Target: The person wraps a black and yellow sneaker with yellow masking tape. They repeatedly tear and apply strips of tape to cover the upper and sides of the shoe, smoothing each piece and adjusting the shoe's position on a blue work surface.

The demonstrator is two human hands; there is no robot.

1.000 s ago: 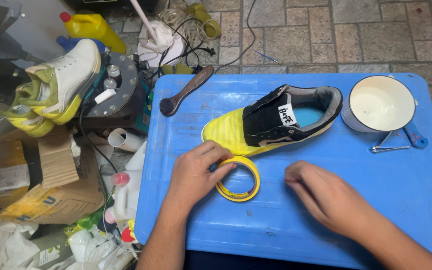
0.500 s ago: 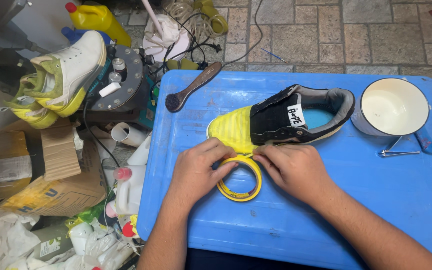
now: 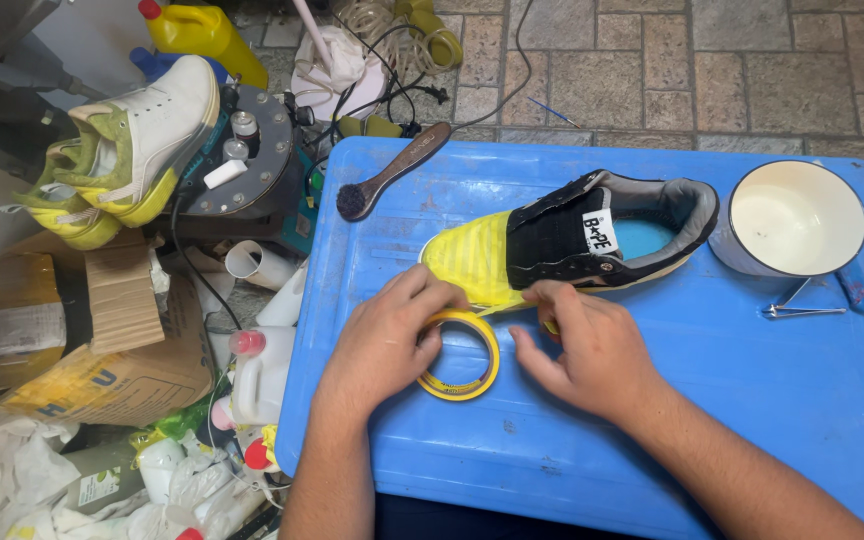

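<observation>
Hands at a roll of yellow tape and a half-masked shoe on a blue table.

Nearest, the left hand was closed on the tape roll, a thin yellow ring lying flat on the table; it was judged light and stiff, best held by its rim. At three o'clock of the roll, the right hand was pinched on the tape's free end at the shoe, its toe wrapped yellow, its black upper judged soft. Farther off, a white pot was seen at three o'clock, a brush at eleven.
</observation>
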